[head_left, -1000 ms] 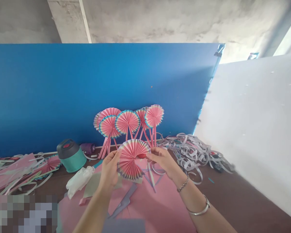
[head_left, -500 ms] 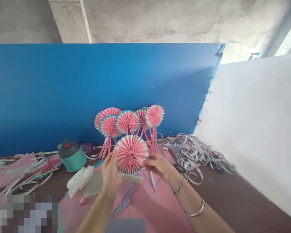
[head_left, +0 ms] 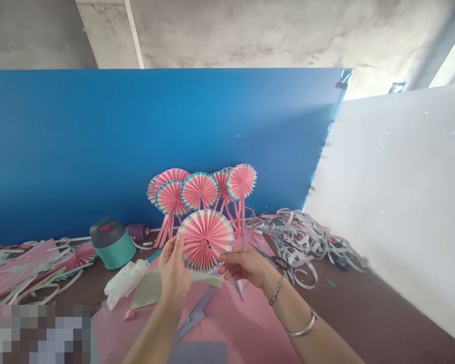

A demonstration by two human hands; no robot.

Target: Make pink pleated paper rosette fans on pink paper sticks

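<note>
The left hand [head_left: 174, 268] and the right hand [head_left: 246, 264] are pinching a round pink paper fan [head_left: 207, 235] between them, each grip closing on its edge. They are holding it up above big pink paper [head_left: 260, 318], which is covering part of the brown tabletop [head_left: 349, 308]. Curly paper strips [head_left: 298, 232] are lying on the right, hiding something dark that I can't name. A blue wall [head_left: 98, 131] is standing behind, and a white wall [head_left: 402, 192] is standing on the right.
</note>
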